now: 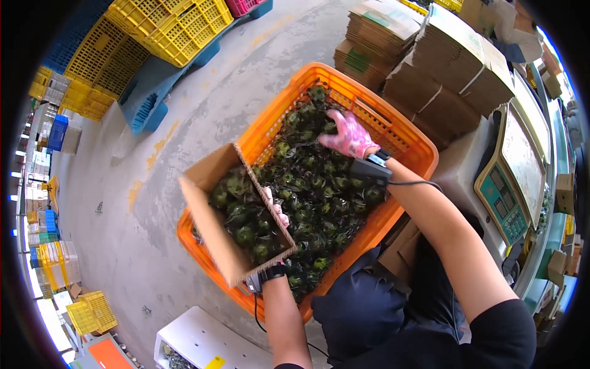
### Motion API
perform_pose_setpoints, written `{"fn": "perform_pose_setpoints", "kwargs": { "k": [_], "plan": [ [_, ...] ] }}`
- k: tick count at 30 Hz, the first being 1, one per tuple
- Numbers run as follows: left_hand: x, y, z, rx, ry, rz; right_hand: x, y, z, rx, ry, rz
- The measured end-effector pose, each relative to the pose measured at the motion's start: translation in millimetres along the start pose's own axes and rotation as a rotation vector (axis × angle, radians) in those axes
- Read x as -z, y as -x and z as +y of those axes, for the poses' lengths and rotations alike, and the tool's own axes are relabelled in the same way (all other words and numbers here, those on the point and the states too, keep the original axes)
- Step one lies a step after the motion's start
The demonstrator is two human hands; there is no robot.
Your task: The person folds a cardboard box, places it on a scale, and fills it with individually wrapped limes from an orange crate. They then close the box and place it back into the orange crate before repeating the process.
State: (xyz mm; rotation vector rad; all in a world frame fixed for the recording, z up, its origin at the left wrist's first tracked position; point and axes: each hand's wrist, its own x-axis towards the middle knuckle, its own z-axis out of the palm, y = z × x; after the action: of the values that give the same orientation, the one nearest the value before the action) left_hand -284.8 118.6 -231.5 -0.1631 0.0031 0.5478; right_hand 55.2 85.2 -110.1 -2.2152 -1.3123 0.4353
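A large orange crate [413,136] holds a heap of small dark green items [319,178] in shiny clear wrapping; their exact kind is hard to make out. In its upper part, my right hand [349,136], in a pink patterned glove, curls its fingers around one of these wrapped green items. An open cardboard box [209,230] rests tilted over the crate's left side, with more of the green items [243,215] inside. My left hand [276,209], also gloved, holds the box from its right side; only some fingers show past the cardboard edge.
Stacks of flattened cardboard [452,67] stand beyond the crate at the right, next to a weighing scale [507,178]. Yellow crates [169,27] sit on a blue pallet [144,111] at the upper left. A white container [209,338] lies at the lower left.
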Motion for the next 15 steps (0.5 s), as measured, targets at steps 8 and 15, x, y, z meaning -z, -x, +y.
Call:
{"fn": "perform_pose_setpoints", "kwargs": {
  "k": [8,15],
  "plan": [
    [-57.8,3.5,-46.9,-0.33,-0.084,0.101,-101.1,58.0,11.6,-0.341,0.051,-0.243],
    [-50.9,25.4,-35.8,-0.483,-0.235,0.169,-108.0,70.2,-12.2,-0.518,0.025,-0.339]
  ]
}}
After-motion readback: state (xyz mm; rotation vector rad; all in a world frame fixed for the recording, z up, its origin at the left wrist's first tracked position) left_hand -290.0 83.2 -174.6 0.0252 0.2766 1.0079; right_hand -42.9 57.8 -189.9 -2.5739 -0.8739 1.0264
